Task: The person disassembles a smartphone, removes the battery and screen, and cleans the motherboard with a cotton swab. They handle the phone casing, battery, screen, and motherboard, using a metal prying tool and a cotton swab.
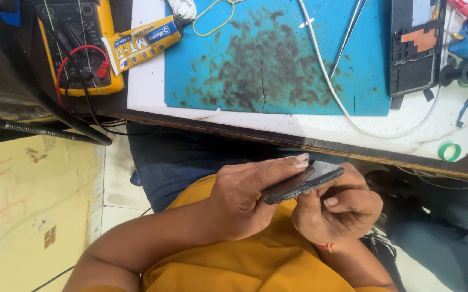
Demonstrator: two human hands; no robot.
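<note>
A dark smartphone (305, 180) is held edge-on over my lap, below the workbench edge. My left hand (245, 197) wraps its left end, fingers stretched along the top of the screen. My right hand (339, 208) grips the right end from beneath, thumb pressed against the lower edge of the phone. Both hands hold the phone together, close to my orange shirt (234, 265).
On the white bench (147, 81) lies a stained blue mat (266, 59) with tweezers (347, 32) and a white cable (326, 75). An opened phone chassis (415, 46) sits at right, a yellow glue tube (142, 43) and a yellow multimeter (77, 46) at left, and a green tape roll (449, 152) nearby.
</note>
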